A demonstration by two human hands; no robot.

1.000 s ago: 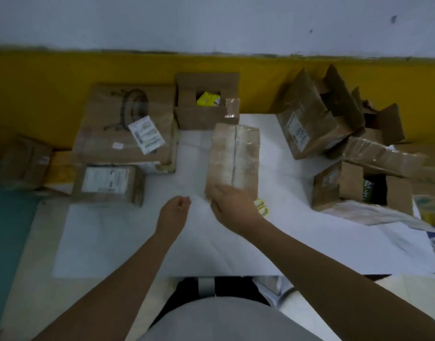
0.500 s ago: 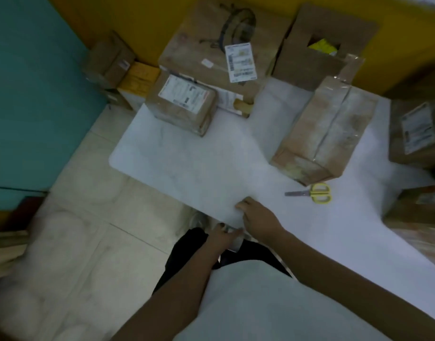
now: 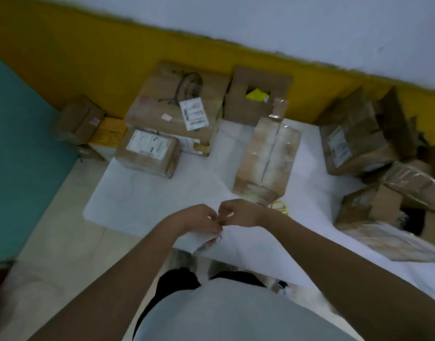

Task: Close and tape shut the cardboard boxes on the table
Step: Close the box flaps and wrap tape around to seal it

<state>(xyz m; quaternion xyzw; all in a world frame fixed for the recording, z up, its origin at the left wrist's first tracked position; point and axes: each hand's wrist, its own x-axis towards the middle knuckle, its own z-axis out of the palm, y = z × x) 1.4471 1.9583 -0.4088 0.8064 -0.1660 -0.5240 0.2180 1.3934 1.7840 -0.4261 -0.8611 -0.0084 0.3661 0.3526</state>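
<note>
Cardboard box lies mid-table just beyond the hands, flaps down. Left hand curls round a blurred clear tape roll at the near edge of the table; right hand pinches at it, fingers meeting — probably freeing the tape end. Next move: draw a strip toward the box's seam. Yellow scissors lie by the box's near end; an open box waits at the far edge.

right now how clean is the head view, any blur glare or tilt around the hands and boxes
Head view: dim and tilted, the wall line slanting; motion blur softens the left hand and right hand, so their fingers are indistinct; the clear tape roll below them is a smear; glare streaks the taped long box.
</note>
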